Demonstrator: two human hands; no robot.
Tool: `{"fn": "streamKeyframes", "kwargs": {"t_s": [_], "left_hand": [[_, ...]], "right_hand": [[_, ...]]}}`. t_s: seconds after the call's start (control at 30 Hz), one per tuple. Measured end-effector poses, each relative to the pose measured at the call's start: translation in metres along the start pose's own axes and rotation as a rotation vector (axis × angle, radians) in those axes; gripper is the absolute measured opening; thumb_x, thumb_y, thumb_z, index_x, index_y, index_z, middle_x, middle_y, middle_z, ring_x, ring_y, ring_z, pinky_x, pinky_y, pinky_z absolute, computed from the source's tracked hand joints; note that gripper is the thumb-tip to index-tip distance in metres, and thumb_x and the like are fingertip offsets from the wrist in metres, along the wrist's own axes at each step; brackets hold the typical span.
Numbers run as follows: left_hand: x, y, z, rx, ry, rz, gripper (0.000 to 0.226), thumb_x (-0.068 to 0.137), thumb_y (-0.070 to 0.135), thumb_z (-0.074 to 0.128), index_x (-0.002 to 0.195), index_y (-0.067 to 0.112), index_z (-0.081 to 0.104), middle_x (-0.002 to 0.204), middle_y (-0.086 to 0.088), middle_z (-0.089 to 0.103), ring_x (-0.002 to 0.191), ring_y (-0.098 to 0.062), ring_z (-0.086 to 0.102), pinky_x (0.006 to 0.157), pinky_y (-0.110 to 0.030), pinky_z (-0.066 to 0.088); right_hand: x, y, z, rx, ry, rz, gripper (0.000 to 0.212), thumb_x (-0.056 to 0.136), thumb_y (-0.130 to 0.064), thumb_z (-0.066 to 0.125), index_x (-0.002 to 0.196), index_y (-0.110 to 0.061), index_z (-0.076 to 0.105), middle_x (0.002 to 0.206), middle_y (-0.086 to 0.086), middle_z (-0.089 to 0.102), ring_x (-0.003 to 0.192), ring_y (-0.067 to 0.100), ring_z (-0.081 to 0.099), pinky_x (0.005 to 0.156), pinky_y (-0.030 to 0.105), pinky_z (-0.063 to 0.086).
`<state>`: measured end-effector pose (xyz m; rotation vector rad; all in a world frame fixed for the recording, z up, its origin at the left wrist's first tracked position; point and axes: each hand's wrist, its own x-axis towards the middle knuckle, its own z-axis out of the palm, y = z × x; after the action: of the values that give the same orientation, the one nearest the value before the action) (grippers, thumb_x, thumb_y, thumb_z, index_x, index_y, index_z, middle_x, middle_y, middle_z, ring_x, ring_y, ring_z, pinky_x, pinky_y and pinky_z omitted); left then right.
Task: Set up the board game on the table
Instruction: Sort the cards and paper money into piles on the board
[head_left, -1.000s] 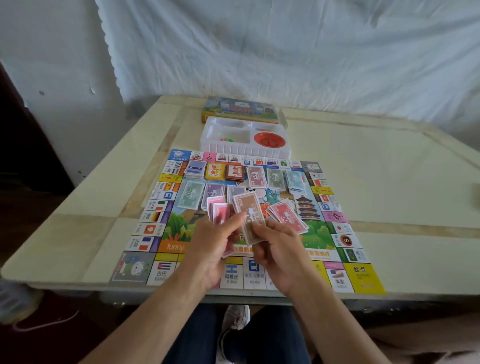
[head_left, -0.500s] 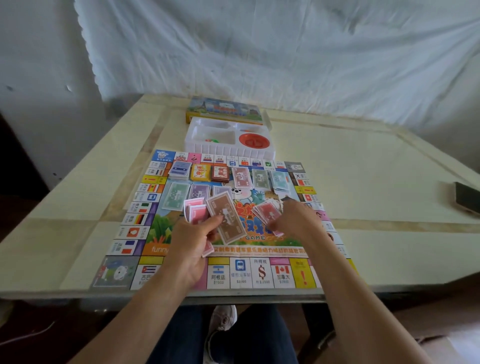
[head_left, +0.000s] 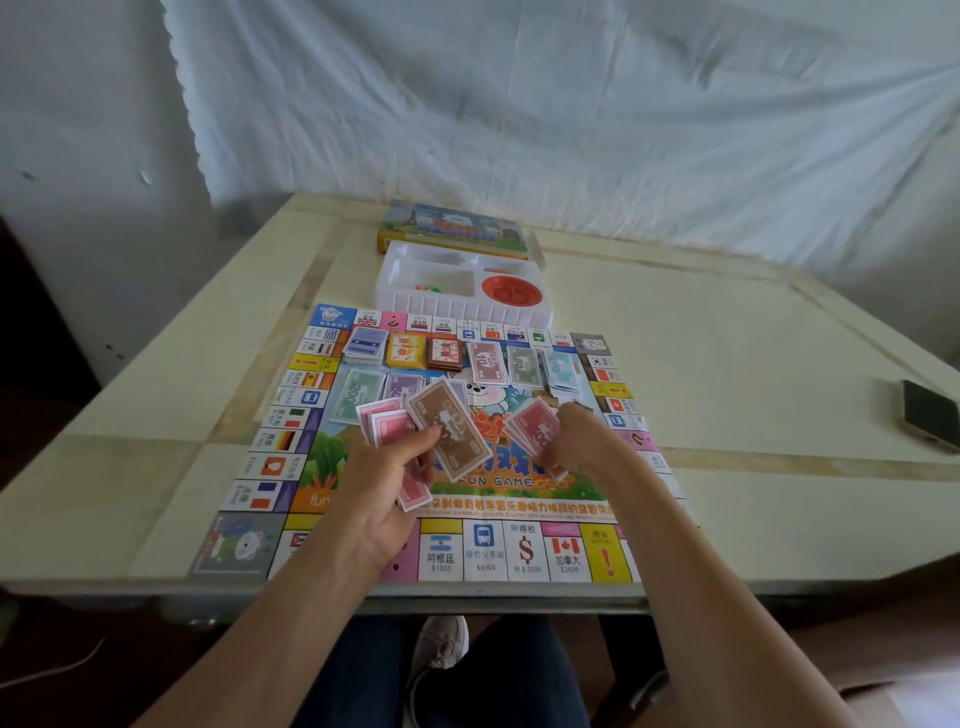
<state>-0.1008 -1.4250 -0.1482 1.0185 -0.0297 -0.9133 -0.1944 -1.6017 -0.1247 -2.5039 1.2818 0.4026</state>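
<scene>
A colourful game board (head_left: 291, 426) lies flat on the table near its front edge. My left hand (head_left: 384, 493) grips a fan of play money: a brown bill (head_left: 452, 431) on top and pink bills (head_left: 384, 423) behind it. My right hand (head_left: 576, 441) holds a bunch of red bills (head_left: 535, 428) just above the board's middle. Sorted stacks lie along the board's far side: blue cards (head_left: 366, 345), yellow cards (head_left: 405, 351), red-brown cards (head_left: 445, 353), and bills (head_left: 488, 364) in pink, green and teal. More bills (head_left: 358, 392) lie in a second row.
A white plastic tray (head_left: 400, 301) with a red dish (head_left: 511, 291) and small pieces stands behind the board. The game box (head_left: 452, 228) lies beyond it. A phone (head_left: 930, 421) rests at the table's right edge. The cream table (head_left: 727, 364) extends to the right.
My right hand drew apart from the left, carrying the red bills to the right. The left hand kept the brown and pink bills. The view shifted right, showing the phone.
</scene>
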Motion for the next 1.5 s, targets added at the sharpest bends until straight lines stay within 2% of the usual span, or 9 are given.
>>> {"fn": "streamKeyframes", "kwargs": {"t_s": [0.07, 0.2, 0.33, 0.47, 0.63, 0.97, 1.2, 1.4, 1.5], "left_hand": [[-0.001, 0.004, -0.001, -0.064, -0.04, -0.066, 0.018, 0.072, 0.005, 0.07, 0.09, 0.008, 0.068, 0.081, -0.012, 0.067, 0.057, -0.016, 0.056, 0.044, -0.021, 0.048], [-0.003, 0.006, 0.002, -0.127, -0.122, -0.112, 0.017, 0.073, 0.003, 0.068, 0.09, 0.006, 0.069, 0.082, -0.013, 0.067, 0.063, -0.019, 0.059, 0.054, -0.026, 0.049], [-0.007, 0.004, 0.009, -0.096, -0.107, -0.053, 0.025, 0.073, 0.0, 0.069, 0.098, 0.003, 0.069, 0.1, -0.021, 0.069, 0.09, -0.034, 0.063, 0.096, -0.051, 0.044], [-0.007, 0.002, 0.014, -0.101, -0.07, 0.021, 0.018, 0.076, 0.0, 0.065, 0.093, 0.005, 0.071, 0.098, -0.022, 0.071, 0.085, -0.033, 0.068, 0.089, -0.049, 0.051], [-0.008, 0.001, 0.01, -0.16, -0.125, -0.012, 0.022, 0.084, 0.004, 0.059, 0.104, 0.002, 0.067, 0.094, -0.019, 0.07, 0.077, -0.028, 0.069, 0.07, -0.039, 0.057], [-0.013, 0.001, 0.008, -0.243, -0.273, -0.073, 0.02, 0.087, 0.01, 0.053, 0.1, 0.004, 0.068, 0.094, -0.02, 0.07, 0.08, -0.03, 0.067, 0.075, -0.045, 0.052], [-0.011, -0.001, 0.007, -0.263, -0.268, -0.055, 0.019, 0.083, 0.009, 0.057, 0.097, 0.006, 0.069, 0.093, -0.018, 0.07, 0.08, -0.029, 0.067, 0.082, -0.046, 0.051], [-0.01, -0.003, 0.007, -0.194, -0.264, -0.016, 0.02, 0.085, 0.01, 0.056, 0.083, 0.009, 0.076, 0.084, -0.013, 0.072, 0.069, -0.024, 0.068, 0.064, -0.037, 0.054], [-0.01, -0.005, 0.007, -0.143, -0.171, -0.019, 0.016, 0.088, 0.006, 0.056, 0.091, 0.005, 0.071, 0.082, -0.015, 0.071, 0.066, -0.025, 0.069, 0.055, -0.035, 0.056]], "right_hand": [[-0.002, 0.003, 0.008, 0.05, 0.099, -0.069, 0.023, 0.088, -0.002, 0.057, 0.11, 0.0, 0.052, 0.079, 0.002, 0.055, 0.067, 0.013, 0.055, 0.052, 0.019, 0.044], [-0.036, -0.008, 0.007, 0.917, 0.068, -0.149, 0.022, 0.093, 0.004, 0.036, 0.085, -0.006, 0.054, 0.073, 0.005, 0.054, 0.06, 0.014, 0.046, 0.055, 0.023, 0.034], [-0.068, -0.033, 0.01, 1.252, 0.014, -0.297, 0.019, 0.098, -0.01, 0.043, 0.102, -0.011, 0.061, 0.086, 0.017, 0.067, 0.068, 0.019, 0.053, 0.057, 0.025, 0.038], [-0.081, -0.046, 0.018, 1.488, 0.041, -0.404, 0.03, 0.092, 0.0, 0.052, 0.116, -0.018, 0.054, 0.084, 0.011, 0.07, 0.061, 0.014, 0.065, 0.052, 0.021, 0.047], [-0.085, -0.05, 0.029, 1.576, 0.055, -0.439, 0.04, 0.087, 0.013, 0.048, 0.119, -0.01, 0.051, 0.078, 0.005, 0.069, 0.056, 0.01, 0.062, 0.048, 0.017, 0.045], [-0.082, -0.052, 0.041, 1.528, 0.087, -0.406, 0.031, 0.086, 0.015, 0.05, 0.105, -0.01, 0.049, 0.089, 0.014, 0.071, 0.068, 0.013, 0.066, 0.052, 0.017, 0.048], [-0.083, -0.05, 0.039, 1.59, 0.102, -0.434, 0.023, 0.086, 0.018, 0.047, 0.093, -0.004, 0.042, 0.078, 0.014, 0.064, 0.049, 0.006, 0.058, 0.044, 0.014, 0.042], [-0.076, -0.05, 0.045, 1.46, 0.071, -0.403, 0.023, 0.085, 0.016, 0.051, 0.097, -0.003, 0.045, 0.079, 0.014, 0.066, 0.054, 0.005, 0.06, 0.046, 0.013, 0.043], [-0.074, -0.051, 0.044, 1.357, 0.046, -0.405, 0.016, 0.088, 0.008, 0.054, 0.097, -0.005, 0.049, 0.079, 0.009, 0.07, 0.061, 0.008, 0.064, 0.051, 0.018, 0.047]]}}
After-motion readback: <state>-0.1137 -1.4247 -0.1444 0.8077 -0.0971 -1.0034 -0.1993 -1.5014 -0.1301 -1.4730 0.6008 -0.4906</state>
